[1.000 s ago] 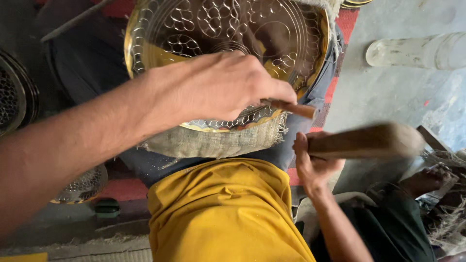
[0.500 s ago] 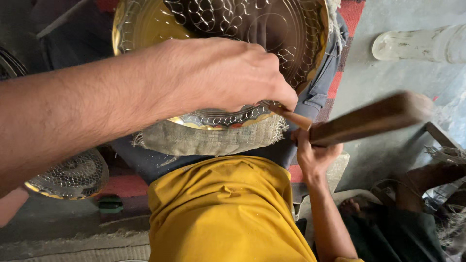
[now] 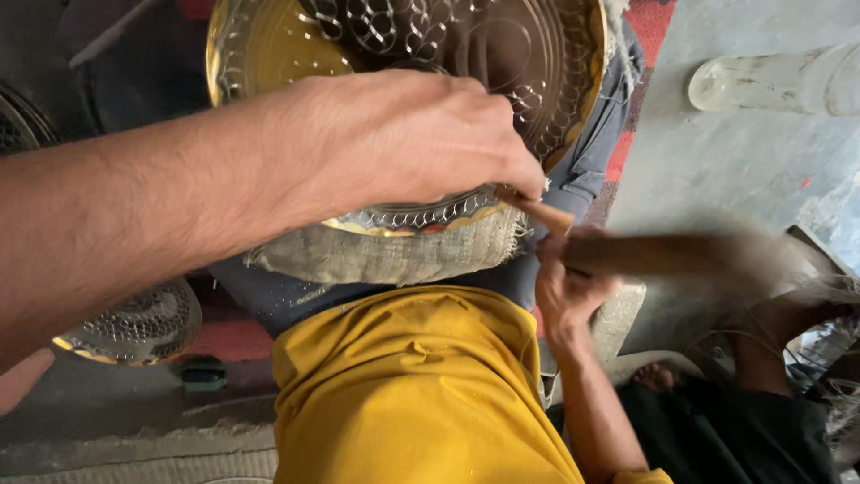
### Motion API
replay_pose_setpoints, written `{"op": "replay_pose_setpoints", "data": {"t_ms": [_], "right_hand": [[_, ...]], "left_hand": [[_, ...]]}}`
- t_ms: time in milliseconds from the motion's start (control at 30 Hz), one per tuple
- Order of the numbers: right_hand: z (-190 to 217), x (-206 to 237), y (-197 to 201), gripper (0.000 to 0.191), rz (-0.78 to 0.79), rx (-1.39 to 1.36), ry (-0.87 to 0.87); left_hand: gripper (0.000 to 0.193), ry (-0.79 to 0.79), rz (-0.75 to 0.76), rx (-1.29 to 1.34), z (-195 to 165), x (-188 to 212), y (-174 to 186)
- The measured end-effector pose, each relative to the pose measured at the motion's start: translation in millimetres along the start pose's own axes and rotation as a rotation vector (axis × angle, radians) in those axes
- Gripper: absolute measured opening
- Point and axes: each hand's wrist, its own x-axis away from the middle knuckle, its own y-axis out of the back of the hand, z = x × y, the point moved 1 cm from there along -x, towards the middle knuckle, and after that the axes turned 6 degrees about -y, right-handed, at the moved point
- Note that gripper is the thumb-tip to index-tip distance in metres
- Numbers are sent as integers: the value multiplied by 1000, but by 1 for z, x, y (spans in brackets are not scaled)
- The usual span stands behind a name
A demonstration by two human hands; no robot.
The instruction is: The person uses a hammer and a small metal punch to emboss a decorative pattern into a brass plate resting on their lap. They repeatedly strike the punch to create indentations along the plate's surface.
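Note:
A large round brass plate (image 3: 269, 54) with engraved loop patterns rests on a folded burlap cloth (image 3: 385, 255) across my lap. My left hand (image 3: 403, 143) is closed on a short wooden-handled punch (image 3: 542, 213), and its tip is hidden under my fingers at the plate's near rim. Just below it, my right hand (image 3: 564, 287) grips the handle of a wooden mallet (image 3: 681, 255). The mallet lies roughly level, points right and is blurred by motion.
A second patterned metal plate (image 3: 134, 323) lies on the floor at the lower left, and part of another (image 3: 18, 125) shows at the far left. A pale cylinder (image 3: 770, 81) lies on the concrete at the upper right. A bare foot (image 3: 658, 376) and dark cloth sit at the lower right.
The mallet, tilted upward half a second ago, has swung down to a level position near the punch's butt. My left hand has stayed on the punch at the plate's rim.

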Motion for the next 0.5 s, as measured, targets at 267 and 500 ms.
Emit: {"op": "replay_pose_setpoints", "data": {"t_ms": [267,500], "right_hand": [[38,-31,22,25,100,352,101],[79,-91,41,27,312,675,398]], "left_hand": [[61,39,-213,31,0,20,-16],[44,132,-432,82,-6,46,-45]]}}
